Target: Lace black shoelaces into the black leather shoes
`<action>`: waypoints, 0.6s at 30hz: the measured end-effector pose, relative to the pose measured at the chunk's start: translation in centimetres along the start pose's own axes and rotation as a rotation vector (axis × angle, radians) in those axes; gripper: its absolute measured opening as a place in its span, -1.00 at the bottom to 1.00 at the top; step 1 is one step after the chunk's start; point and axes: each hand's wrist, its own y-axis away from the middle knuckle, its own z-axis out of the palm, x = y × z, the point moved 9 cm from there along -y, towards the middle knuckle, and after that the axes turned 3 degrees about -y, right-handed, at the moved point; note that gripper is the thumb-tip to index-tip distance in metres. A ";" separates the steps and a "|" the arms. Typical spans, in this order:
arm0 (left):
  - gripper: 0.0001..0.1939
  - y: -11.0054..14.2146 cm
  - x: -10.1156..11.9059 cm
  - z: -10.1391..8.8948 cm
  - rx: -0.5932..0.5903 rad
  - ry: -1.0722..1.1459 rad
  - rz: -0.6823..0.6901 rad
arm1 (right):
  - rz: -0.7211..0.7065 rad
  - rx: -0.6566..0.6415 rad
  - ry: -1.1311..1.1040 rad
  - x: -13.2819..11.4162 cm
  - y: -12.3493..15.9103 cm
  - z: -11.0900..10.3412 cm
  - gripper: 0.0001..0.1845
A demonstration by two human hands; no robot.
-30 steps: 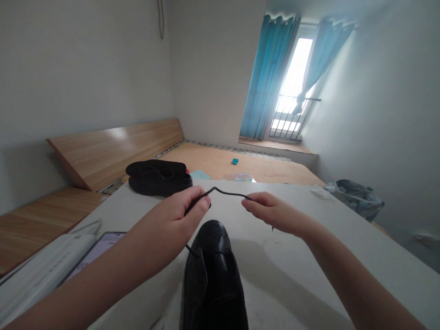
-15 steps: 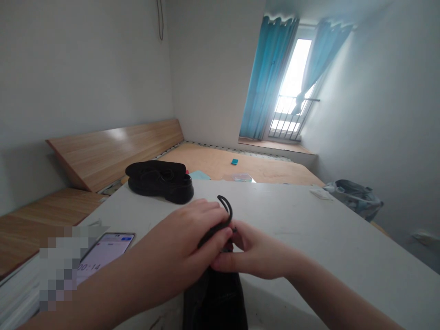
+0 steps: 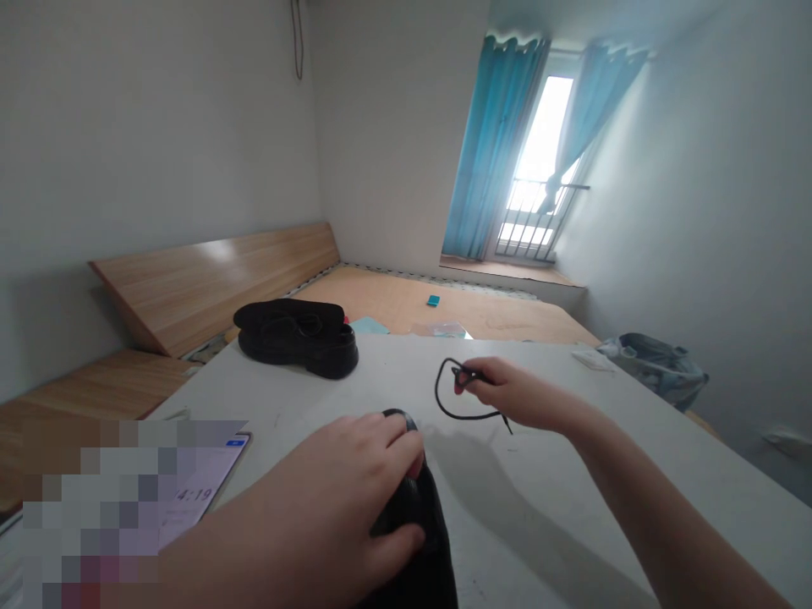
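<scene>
My left hand (image 3: 374, 469) is wrapped over the top of a black shoe (image 3: 428, 541) at the bottom middle of the head view. Its thumb lies on the near side, and the hand and forearm cover much of the shoe. Off to the right, my right hand (image 3: 507, 389) pinches a looped black shoelace (image 3: 453, 414) above the table, apart from the shoe. Loose ends of the lace hang below the fingers. Another black shoe (image 3: 298, 347) rests farther back on the left of the table.
The white table (image 3: 539, 474) spreads under both hands. A phone (image 3: 203, 495), partly blurred out, lies at the left. Behind are a wooden bed board (image 3: 381, 288) with a small teal item (image 3: 433, 300) on it. A bin with a bag (image 3: 660, 364) stands beyond the right edge.
My right hand has moved away from the shoe to the right, carrying the shoelace. My left hand has stayed by the shoe and now grips its top.
</scene>
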 end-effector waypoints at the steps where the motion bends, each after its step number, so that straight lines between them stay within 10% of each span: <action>1: -0.63 0.0 0.1 0.7 -0.065 -0.026 -0.022 | 0.011 -0.050 0.042 0.5 0.2 0.5 -0.83; 6: -0.37 0.2 1.0 2.1 -0.224 -0.142 -0.028 | 0.022 -0.152 0.245 0.3 1.8 2.3 -0.70; 12: -0.69 0.1 1.0 1.7 -0.206 -0.080 -0.013 | -0.280 -0.189 0.090 -7.0 4.8 1.9 -0.87; 18: -0.83 0.0 0.8 1.2 -0.066 -0.114 0.015 | -0.609 -0.604 -0.015 -13.3 9.0 7.5 -0.92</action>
